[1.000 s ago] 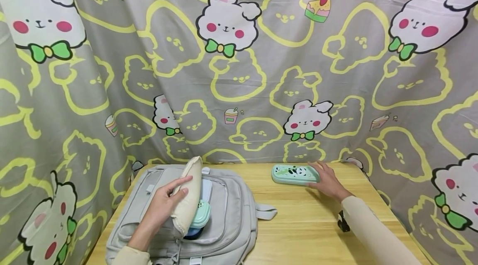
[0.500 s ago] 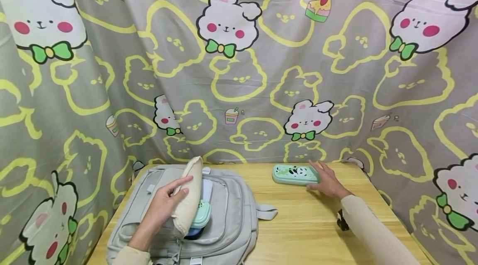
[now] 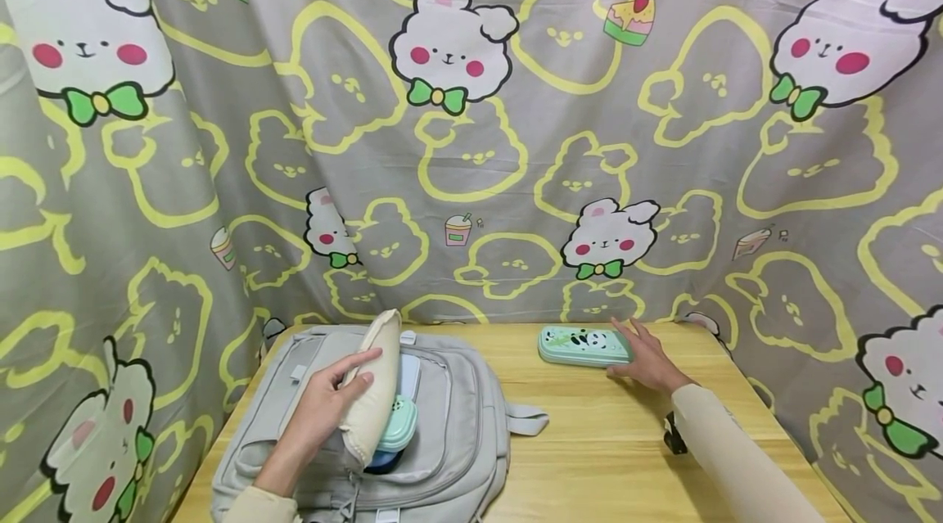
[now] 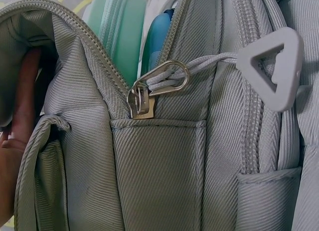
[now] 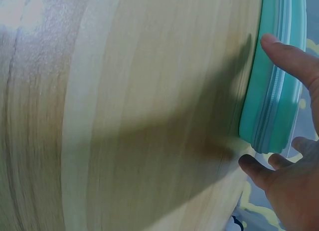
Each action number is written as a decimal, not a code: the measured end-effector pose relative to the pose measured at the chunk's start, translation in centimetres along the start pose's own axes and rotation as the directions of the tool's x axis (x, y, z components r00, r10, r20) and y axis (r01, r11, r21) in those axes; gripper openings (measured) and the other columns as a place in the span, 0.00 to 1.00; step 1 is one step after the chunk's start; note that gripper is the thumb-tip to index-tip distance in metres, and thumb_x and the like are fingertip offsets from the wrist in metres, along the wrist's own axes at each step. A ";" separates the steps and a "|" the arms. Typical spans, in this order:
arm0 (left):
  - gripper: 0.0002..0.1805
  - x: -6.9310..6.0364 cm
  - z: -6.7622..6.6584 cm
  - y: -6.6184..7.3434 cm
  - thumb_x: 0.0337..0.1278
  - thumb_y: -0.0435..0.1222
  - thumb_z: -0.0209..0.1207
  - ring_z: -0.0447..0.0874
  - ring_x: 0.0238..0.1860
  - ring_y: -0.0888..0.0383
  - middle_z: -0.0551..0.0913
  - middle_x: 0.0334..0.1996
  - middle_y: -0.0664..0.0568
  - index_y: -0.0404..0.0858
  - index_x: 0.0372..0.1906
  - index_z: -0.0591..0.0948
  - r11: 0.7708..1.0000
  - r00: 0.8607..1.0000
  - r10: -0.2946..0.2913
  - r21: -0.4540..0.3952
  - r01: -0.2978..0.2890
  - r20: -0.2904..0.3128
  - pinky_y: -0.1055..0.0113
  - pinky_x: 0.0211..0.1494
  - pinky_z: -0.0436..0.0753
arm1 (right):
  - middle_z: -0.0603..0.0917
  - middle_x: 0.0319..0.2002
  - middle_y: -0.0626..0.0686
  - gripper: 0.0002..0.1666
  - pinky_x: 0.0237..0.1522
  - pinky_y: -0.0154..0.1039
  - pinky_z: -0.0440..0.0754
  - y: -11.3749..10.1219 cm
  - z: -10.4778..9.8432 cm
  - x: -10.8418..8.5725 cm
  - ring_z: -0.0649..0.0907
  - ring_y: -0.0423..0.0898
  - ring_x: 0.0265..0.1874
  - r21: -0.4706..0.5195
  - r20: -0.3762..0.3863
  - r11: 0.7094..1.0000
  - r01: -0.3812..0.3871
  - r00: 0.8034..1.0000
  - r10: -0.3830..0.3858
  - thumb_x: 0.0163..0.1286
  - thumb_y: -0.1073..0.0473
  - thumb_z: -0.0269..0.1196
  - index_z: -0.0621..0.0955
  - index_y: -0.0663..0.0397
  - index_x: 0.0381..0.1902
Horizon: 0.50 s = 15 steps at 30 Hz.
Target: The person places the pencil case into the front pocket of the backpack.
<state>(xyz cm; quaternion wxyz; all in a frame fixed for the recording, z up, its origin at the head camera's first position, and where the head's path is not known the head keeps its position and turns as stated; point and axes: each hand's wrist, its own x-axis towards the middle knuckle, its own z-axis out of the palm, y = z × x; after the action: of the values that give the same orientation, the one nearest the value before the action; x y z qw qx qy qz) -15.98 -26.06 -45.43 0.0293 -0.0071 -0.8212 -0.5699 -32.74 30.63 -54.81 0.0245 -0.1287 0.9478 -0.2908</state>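
Note:
A grey backpack (image 3: 460, 445) lies on the wooden table at the left. My left hand (image 3: 320, 400) grips the raised front panel (image 3: 376, 404) of its unzipped pocket, thumb showing on the cream-looking face. Inside the pocket sit a mint case (image 3: 400, 425), a pale blue flat thing (image 3: 408, 374) and a dark blue thing (image 3: 383, 459), partly hidden. At the back right, my right hand (image 3: 648, 359) spreads around the near end of a mint pencil case (image 3: 582, 345) with pandas on its lid. In the right wrist view the thumb (image 5: 291, 59) lies against its zipped side; the other fingers are apart.
A patterned curtain (image 3: 479, 138) hangs behind and on both sides of the table (image 3: 575, 457). A grey strap (image 3: 526, 418) sticks out from the backpack's right side. Zipper pulls, one with a grey triangular loop (image 4: 274, 69), hang by the pocket.

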 end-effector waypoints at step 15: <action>0.23 -0.1 0.0 0.1 0.81 0.39 0.62 0.58 0.87 0.45 0.76 0.79 0.53 0.48 0.75 0.82 1.000 1.000 -0.005 0.016 0.005 -0.005 0.50 0.82 0.69 | 0.43 0.83 0.82 0.62 0.70 0.87 0.57 0.6 0.5 0.3 0.51 0.89 0.77 0.010 0.019 1.000 0.009 1.000 -0.010 0.66 0.57 0.81 0.58 0.62 0.87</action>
<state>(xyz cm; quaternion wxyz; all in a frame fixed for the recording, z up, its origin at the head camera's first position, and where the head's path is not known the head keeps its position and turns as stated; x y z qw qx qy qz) -15.90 -25.98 -45.31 0.0299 -0.0033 -0.8256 -0.5635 -33.08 30.81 -55.53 0.0328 -0.1359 0.9454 -0.2944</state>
